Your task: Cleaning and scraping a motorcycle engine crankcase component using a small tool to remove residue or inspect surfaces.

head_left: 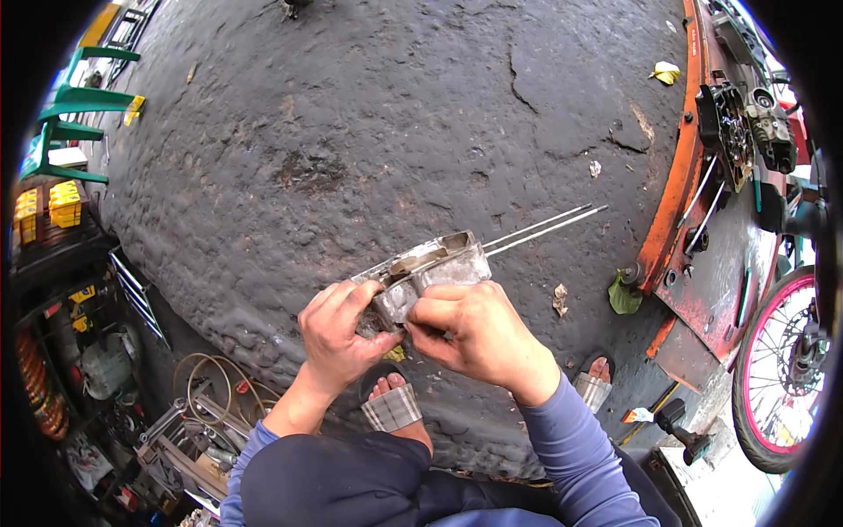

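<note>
Both hands hold a grey metal engine part (428, 272) above the dark, cracked ground (369, 132). The left hand (338, 329) grasps the part's near left end, fingers curled over its top edge. The right hand (479, 329) pinches the part's near edge just right of the left hand, fingertips touching the metal. Two thin rods (544, 228) stick out from the part's far right end. Below the part, a sandalled foot (393, 406) rests on the ground, with a second foot (595, 382) to the right of it. Well right of the part stands an orange ramp (680, 176) carrying an engine block (733, 123). A pink-rimmed wheel (777, 369) sits lower right of the part; green chairs (75, 114) stand far to its upper left.
</note>
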Demonstrator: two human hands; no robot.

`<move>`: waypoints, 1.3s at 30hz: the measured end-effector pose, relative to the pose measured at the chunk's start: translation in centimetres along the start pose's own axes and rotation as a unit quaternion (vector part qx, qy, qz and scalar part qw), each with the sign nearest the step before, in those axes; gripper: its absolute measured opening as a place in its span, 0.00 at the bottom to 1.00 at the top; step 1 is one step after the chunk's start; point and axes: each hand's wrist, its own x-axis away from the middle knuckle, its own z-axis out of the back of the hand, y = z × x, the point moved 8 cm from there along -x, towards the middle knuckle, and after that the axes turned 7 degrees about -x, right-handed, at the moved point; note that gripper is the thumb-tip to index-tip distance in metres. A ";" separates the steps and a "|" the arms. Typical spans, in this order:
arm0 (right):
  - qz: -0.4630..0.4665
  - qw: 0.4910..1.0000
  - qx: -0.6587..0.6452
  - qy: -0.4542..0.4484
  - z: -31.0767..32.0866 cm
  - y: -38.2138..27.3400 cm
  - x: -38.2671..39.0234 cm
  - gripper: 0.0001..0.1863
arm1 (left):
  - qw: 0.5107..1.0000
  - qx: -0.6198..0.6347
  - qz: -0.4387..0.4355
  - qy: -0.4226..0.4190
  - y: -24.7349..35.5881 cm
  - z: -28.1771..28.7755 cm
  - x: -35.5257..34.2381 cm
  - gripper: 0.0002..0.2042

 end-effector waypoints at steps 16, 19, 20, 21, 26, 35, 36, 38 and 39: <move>-0.050 0.970 0.197 0.130 2.6 0.0 1.1 0.06 | 0.996 -0.048 0.039 -0.066 2.5 -0.4 -2.0 0.29; -0.063 0.961 0.256 0.085 2.8 -0.9 0.6 0.07 | 0.994 -0.045 0.047 -0.087 3.2 -0.9 -2.3 0.32; -0.099 0.957 0.256 0.091 3.0 -0.5 0.5 0.05 | 0.994 -0.056 0.037 -0.083 3.7 -0.9 -2.7 0.32; -0.100 0.956 0.263 0.088 3.1 -0.4 0.2 0.05 | 0.995 -0.065 0.024 -0.078 4.3 -1.0 -3.1 0.33; -0.109 0.954 0.236 0.151 4.3 0.5 0.6 0.04 | 0.989 -0.087 0.034 -0.117 5.1 -2.0 -4.4 0.31; -0.097 0.952 0.253 0.139 4.6 0.6 0.7 0.04 | 0.990 -0.080 0.037 -0.114 5.1 -2.3 -4.2 0.30; -0.098 0.952 0.255 0.140 4.6 0.5 0.6 0.04 | 0.990 -0.078 0.036 -0.114 5.3 -2.3 -4.2 0.30; -0.072 0.943 0.274 0.173 4.7 -0.2 0.1 0.05 | 0.991 -0.072 0.035 -0.111 5.5 -2.1 -4.3 0.30; -0.071 0.942 0.276 0.175 4.8 0.0 0.1 0.05 | 0.991 -0.071 0.032 -0.110 5.4 -2.1 -4.3 0.30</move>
